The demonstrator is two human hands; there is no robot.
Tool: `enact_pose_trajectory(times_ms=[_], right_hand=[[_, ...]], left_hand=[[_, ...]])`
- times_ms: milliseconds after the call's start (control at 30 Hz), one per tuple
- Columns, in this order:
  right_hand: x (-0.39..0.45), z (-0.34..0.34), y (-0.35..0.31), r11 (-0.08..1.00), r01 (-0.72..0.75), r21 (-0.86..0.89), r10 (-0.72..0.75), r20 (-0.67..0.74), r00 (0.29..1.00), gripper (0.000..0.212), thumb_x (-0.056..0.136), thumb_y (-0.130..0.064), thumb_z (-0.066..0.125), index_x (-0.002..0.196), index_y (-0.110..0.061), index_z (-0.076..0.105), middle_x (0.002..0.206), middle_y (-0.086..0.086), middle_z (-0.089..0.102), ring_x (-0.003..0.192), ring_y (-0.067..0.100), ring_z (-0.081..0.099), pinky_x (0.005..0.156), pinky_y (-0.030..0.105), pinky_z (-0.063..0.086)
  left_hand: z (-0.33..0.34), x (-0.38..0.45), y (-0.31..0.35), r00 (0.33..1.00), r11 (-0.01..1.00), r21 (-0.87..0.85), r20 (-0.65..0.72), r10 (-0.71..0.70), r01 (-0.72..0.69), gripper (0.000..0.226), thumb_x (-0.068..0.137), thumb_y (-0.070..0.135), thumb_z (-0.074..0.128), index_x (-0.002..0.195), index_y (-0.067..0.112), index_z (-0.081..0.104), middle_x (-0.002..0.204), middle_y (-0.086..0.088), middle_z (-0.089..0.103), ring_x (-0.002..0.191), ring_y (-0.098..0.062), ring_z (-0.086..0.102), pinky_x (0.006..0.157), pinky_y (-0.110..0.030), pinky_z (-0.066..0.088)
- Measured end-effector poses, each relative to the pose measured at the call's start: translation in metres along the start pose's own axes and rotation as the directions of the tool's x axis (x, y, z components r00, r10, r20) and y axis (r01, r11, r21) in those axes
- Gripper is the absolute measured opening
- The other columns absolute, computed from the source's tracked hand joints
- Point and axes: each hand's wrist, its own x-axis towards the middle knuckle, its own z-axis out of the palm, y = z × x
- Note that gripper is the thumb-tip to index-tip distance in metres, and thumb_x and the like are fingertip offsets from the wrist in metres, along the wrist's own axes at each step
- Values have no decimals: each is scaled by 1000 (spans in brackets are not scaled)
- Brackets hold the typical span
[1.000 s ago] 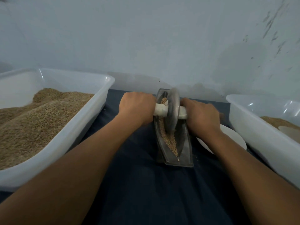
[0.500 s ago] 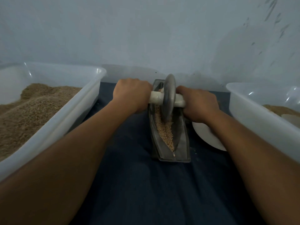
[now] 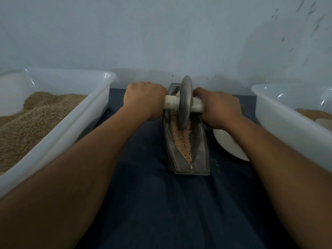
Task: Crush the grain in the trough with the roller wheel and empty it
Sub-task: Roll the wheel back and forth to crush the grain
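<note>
Head view: a narrow grey trough (image 3: 188, 155) lies on the dark-clothed bench (image 3: 161, 203), its long axis running from the person toward the wall, with grain (image 3: 181, 139) heaped along its groove. The roller wheel (image 3: 185, 103) stands on edge in the far half of the trough, its rim sunk in the grain. A white axle (image 3: 171, 103) passes crosswise through the wheel; the left hand (image 3: 145, 101) grips one end and the right hand (image 3: 218, 106) the other, the fingers of both curled fully round the axle, one hand on each side of the trough and about equally near. Most uncrushed grain lies on the near side of the wheel, so the next stroke probably runs toward the person. A left tub (image 3: 75, 123) holds much grain; a right tub (image 3: 280, 119) holds little; a white dish (image 3: 226, 144) sits beside the trough.
</note>
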Motion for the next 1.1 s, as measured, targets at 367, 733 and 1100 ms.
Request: enact_pose_trajectory(times_ms=[367,733,1100], right_hand=[[-17,-7,-9,1000,-2,-14,2,-43,999,48,81,-33,68,124,-43,51,105,-6,70,92,28,67,63,33,32],[-34,-14,-20,999,-8,-39,5,-82,997,38,83,-30,63,119,-37,53,102,-7,66,95,23,65,69,37,36],[-53,-20,-30,996,-60,-64,51,-146,988,26,86,-34,61,112,-33,60,92,-8,63,84,21,61,69,34,25]], left_hand=[[-8,-18,4,999,1000,-11,-26,-28,28,26,79,35,67,103,30,58,91,1,65,75,-23,56,61,-34,35],[-14,-38,8,998,998,-38,-40,-46,45,23,81,35,65,97,29,50,77,6,46,70,-21,45,59,-34,31],[-21,-47,8,996,997,-65,78,-37,42,23,79,34,64,91,29,45,72,7,45,65,-17,45,58,-33,32]])
